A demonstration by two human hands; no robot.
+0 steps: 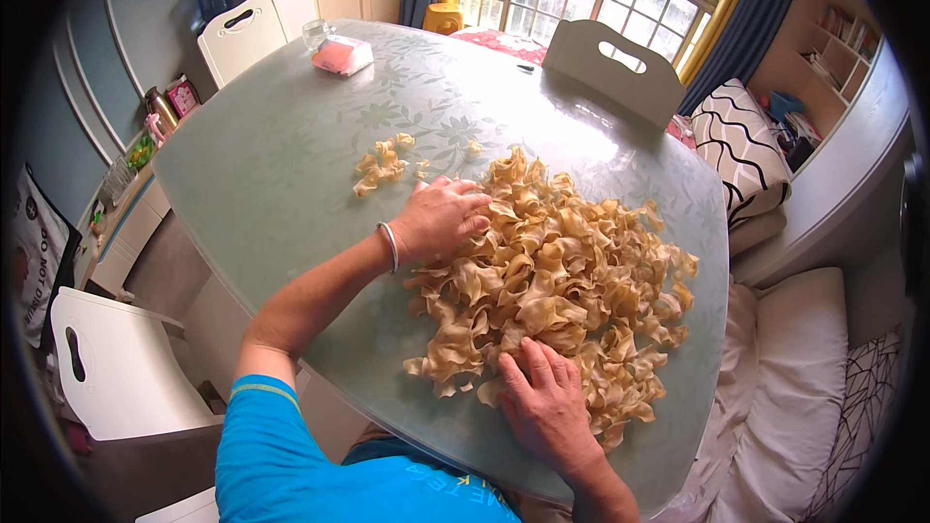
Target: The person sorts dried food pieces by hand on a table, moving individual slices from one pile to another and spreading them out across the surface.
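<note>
A big heap of pale yellow, wavy dried pieces (557,271) lies on the glass-topped table (281,184). My left hand (438,220), with a bracelet at the wrist, rests on the heap's left edge with its fingers curled into the pieces. My right hand (544,405) lies flat with fingers spread on the heap's near edge. A small separate cluster of the same pieces (383,167) sits further out on the table, left of the heap. Whether either hand grips a piece is hidden.
A pink packet (341,55) and a clear glass (316,33) stand at the table's far side. White chairs stand at the far left (242,34), far right (612,70) and near left (111,368). Cushions and bedding (794,368) lie to the right.
</note>
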